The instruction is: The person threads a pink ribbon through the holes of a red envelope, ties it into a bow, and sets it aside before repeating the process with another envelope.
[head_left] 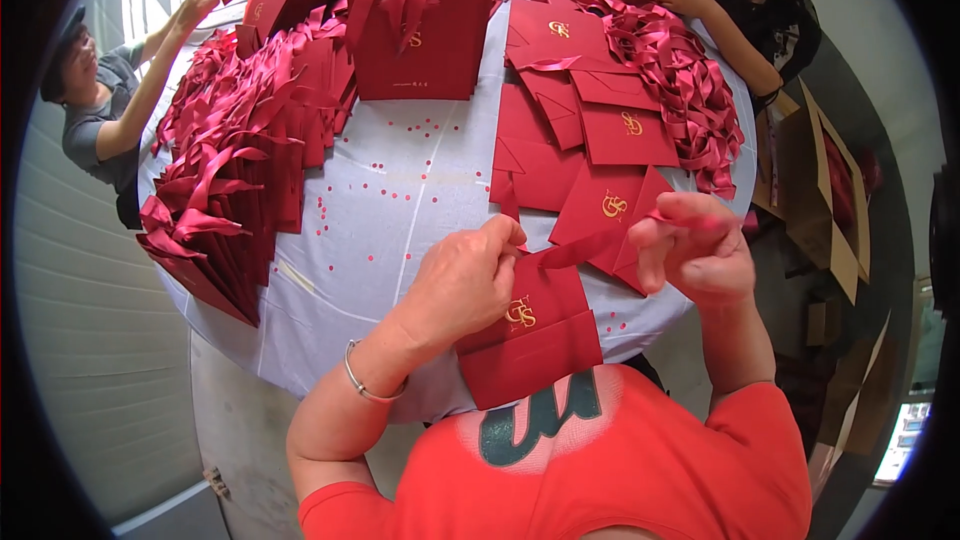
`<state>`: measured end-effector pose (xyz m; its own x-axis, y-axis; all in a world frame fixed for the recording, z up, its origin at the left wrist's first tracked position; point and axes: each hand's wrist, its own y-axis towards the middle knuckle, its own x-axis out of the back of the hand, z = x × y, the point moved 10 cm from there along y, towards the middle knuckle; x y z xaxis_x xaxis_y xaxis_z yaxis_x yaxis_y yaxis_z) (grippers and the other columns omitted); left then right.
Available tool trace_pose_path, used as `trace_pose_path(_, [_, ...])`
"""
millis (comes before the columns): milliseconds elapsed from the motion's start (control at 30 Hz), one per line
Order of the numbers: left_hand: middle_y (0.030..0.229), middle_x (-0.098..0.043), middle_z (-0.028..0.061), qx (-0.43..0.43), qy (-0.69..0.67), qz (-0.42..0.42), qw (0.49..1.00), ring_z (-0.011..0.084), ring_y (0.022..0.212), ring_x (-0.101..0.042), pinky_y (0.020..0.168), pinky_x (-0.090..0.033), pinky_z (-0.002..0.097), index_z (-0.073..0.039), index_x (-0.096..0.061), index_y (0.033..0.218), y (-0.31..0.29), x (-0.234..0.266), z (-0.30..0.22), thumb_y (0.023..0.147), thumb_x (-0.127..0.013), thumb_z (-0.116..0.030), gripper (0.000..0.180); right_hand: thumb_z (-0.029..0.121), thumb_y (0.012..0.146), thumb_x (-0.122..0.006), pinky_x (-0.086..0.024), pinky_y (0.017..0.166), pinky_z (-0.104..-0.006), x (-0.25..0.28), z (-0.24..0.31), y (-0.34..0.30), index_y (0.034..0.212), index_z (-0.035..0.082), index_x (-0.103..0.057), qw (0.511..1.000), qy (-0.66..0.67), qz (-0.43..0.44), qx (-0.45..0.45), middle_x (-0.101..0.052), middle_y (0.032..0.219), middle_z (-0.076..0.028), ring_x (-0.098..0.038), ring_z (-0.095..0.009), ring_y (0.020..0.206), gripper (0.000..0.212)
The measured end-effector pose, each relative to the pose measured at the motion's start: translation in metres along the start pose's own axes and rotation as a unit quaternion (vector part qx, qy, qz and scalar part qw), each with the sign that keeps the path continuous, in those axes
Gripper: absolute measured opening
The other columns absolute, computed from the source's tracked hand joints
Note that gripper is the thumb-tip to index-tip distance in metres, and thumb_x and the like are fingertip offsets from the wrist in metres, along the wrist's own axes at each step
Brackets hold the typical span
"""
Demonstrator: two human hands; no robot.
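A dark red paper bag (535,355) with a gold emblem lies at the near table edge, just in front of my body. My left hand (455,280), a bangle on its wrist, pinches a ribbon at the bag's top edge; the fingertips partly hide the spot. From the bag a satin red ribbon (585,250) stretches right and up to my right hand (700,245), whose curled fingers grip it above the table. Just beyond the hands, more flat red bags (612,202) overlap one another.
Standing bags with tied ribbons (215,180) crowd the left; a bag stack (418,55) stands at the back. Loose ribbons (690,90) pile up right. Small red dots dot the white tablecloth (370,220). Two people work across the table. Open cardboard boxes (810,190) stand right.
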<state>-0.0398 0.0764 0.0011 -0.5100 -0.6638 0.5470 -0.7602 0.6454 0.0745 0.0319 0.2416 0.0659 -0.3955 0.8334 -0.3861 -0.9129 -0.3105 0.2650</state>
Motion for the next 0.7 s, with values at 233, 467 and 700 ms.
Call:
trace_pose_path(233, [0.088,-0.071,0.019,-0.011,0.147,0.091,0.985,0.0378,0.083,-0.068,0.074,-0.052,0.044,-0.002,-0.067,0.098,0.0,0.009,-0.011,0.084,-0.059,-0.006,0.017,0.009,0.09,-0.072,-0.049,0.083,-0.0308,0.011,0.018,0.006,0.101,-0.002,-0.067,0.971,-0.201,-0.085,0.095,-0.065,0.103,-0.01,-0.062,-0.019,0.094,0.016])
trace_pose_path(467, [0.087,-0.071,0.0186,-0.011,0.074,0.197,0.978,0.0335,0.08,-0.069,0.074,-0.053,0.0378,-0.01,-0.071,0.116,-0.003,0.007,0.002,0.084,-0.061,-0.003,0.034,0.007,0.1,-0.059,-0.051,0.063,-0.0253,-0.003,0.014,0.029,0.116,-0.001,-0.053,0.987,-0.111,-0.099,0.061,-0.067,0.095,-0.018,-0.064,-0.016,0.069,0.019])
trace_pose_path(700, [0.098,-0.069,0.0237,0.049,-0.049,0.227,0.971,0.0374,0.089,-0.069,0.082,-0.053,0.0377,-0.005,-0.066,0.123,-0.022,0.011,0.027,0.081,-0.053,0.006,0.046,0.003,0.096,-0.064,-0.037,0.05,-0.0162,0.01,0.01,0.032,0.109,-0.002,-0.065,0.952,-0.216,-0.214,0.038,-0.067,0.085,-0.003,-0.05,-0.001,0.058,0.014])
